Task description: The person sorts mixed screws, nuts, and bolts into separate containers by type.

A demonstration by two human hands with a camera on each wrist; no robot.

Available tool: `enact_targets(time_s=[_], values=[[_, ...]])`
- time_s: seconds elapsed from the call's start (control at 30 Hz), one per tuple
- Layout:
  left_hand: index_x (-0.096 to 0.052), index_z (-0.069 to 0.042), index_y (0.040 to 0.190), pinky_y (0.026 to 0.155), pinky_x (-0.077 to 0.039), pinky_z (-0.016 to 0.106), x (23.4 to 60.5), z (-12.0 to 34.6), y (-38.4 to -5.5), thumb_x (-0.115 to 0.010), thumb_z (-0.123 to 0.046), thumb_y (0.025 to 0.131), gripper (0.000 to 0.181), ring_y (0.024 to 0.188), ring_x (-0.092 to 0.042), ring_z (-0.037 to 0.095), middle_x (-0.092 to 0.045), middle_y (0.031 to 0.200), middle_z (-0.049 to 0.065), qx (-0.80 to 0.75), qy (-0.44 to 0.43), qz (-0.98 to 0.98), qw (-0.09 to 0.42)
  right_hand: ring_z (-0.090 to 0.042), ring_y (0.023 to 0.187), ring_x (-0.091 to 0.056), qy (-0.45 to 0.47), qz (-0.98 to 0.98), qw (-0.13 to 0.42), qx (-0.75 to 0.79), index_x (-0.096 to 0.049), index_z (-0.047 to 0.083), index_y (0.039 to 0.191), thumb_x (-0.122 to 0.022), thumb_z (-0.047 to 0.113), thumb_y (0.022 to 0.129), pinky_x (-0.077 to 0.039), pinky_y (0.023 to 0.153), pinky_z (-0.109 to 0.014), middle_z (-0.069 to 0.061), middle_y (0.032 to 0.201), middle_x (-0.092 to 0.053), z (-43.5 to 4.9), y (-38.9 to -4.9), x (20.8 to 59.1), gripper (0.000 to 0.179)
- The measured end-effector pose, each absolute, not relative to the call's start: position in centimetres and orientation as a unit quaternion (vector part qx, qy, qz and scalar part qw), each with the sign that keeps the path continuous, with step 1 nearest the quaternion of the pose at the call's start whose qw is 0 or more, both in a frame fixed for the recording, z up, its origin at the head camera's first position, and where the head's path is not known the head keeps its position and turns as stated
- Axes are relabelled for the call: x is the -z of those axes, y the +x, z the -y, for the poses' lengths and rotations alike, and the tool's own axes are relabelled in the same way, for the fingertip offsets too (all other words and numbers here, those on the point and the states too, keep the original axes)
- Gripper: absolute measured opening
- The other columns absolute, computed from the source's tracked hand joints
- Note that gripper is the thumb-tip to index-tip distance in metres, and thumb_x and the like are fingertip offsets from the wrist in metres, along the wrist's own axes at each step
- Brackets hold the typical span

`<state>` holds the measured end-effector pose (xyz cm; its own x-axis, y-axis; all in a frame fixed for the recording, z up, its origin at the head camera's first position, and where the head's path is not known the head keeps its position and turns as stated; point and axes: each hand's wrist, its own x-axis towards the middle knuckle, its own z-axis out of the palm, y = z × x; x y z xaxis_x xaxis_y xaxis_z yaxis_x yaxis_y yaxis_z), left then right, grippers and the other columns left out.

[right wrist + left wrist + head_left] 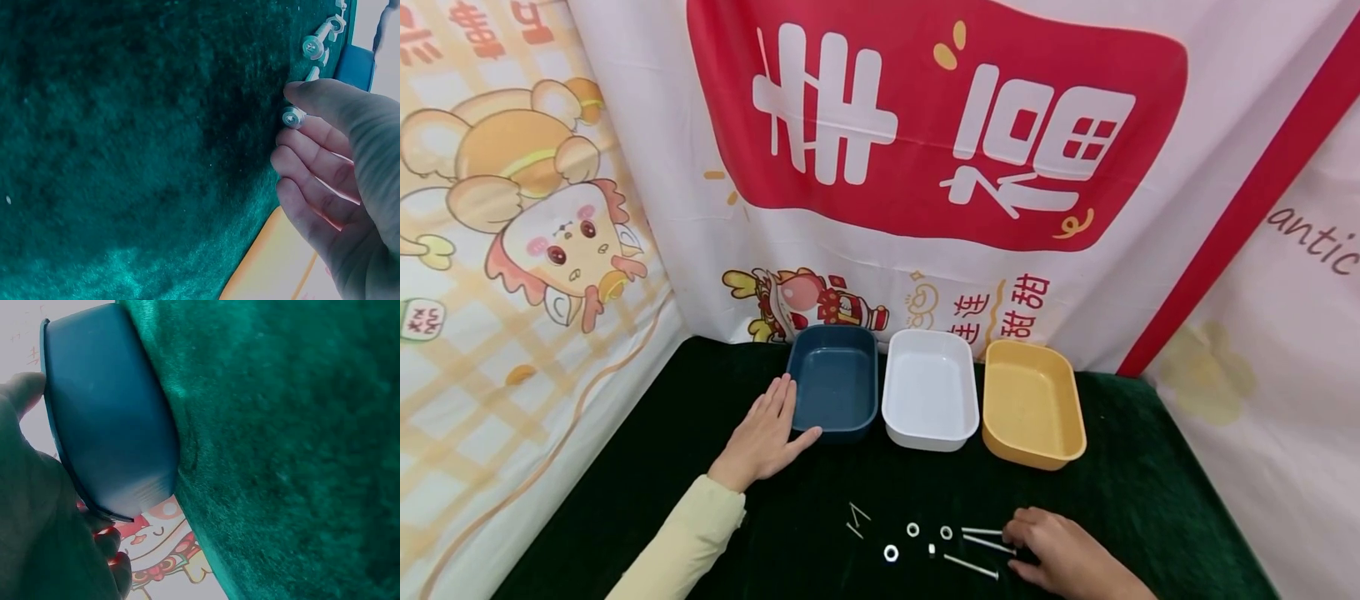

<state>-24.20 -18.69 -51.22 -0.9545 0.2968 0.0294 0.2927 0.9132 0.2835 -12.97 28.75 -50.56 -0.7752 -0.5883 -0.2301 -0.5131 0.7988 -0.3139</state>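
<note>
My left hand lies with straight fingers along the left side of the blue bin, its thumb at the front rim. In the left wrist view, the thumb is at that bin's rim. Low on the right, my right hand is over two long screws, thumb and fingers apart around a screw head. One more long screw lies to the left of the thumb. Further left are metal rings, a small nut and several thin pins.
A white bin and a yellow bin stand in a row to the right of the blue one. Dark green velvety cloth covers the table. Printed fabric sheets hang close behind the bins and at both sides.
</note>
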Motion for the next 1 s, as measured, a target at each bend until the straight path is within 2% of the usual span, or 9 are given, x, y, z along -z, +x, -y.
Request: enact_targets(time_s=[0.23, 0.43, 0.67, 1.0], values=[[-0.016, 0.003, 0.167, 0.131, -0.018, 0.062, 51.45, 18.58, -24.24, -0.048, -0.067, 0.104, 0.1, 0.165, -0.01, 0.042, -0.01, 0.177, 0.022, -0.142, 0.151, -0.978, 0.006, 0.007, 0.077, -0.057, -0.293, -0.933, 0.163, 0.127, -0.077, 0.028, 0.102, -0.083, 0.025, 0.089, -0.058, 0.068, -0.022, 0.019, 0.088, -0.064, -28.66, -12.89, 50.78, 0.014], [-0.014, 0.003, 0.167, 0.132, -0.017, 0.062, 51.49, 18.62, -24.26, -0.044, -0.07, 0.103, 0.102, 0.165, -0.008, 0.041, -0.008, 0.178, 0.02, -0.144, 0.151, -0.978, 0.01, 0.007, 0.075, -0.055, -0.289, -0.933, 0.167, 0.134, -0.076, 0.03, 0.098, -0.082, 0.025, 0.089, -0.056, 0.066, -0.021, 0.02, 0.087, -0.062, -28.62, -12.91, 50.88, 0.012], [-0.015, 0.003, 0.167, 0.132, -0.018, 0.062, 51.45, 18.71, -24.26, -0.049, -0.066, 0.104, 0.099, 0.165, -0.008, 0.041, -0.008, 0.177, 0.021, -0.154, 0.149, -0.977, 0.006, 0.007, 0.072, -0.051, -0.289, -0.935, 0.157, 0.135, -0.075, 0.029, 0.095, -0.081, 0.024, 0.089, -0.052, 0.062, -0.019, 0.02, 0.084, -0.059, -28.4, -13.02, 51.02, 0.01], [-0.013, 0.003, 0.167, 0.132, -0.017, 0.062, 51.15, 18.69, -24.08, -0.047, -0.068, 0.104, 0.101, 0.165, -0.008, 0.041, -0.007, 0.178, 0.02, -0.157, 0.152, -0.976, 0.015, 0.006, 0.069, -0.047, -0.296, -0.936, 0.142, 0.128, -0.073, 0.031, 0.088, -0.079, 0.023, 0.087, -0.046, 0.06, -0.019, 0.02, 0.08, -0.054, -28.11, -13.06, 50.24, 0.01]])
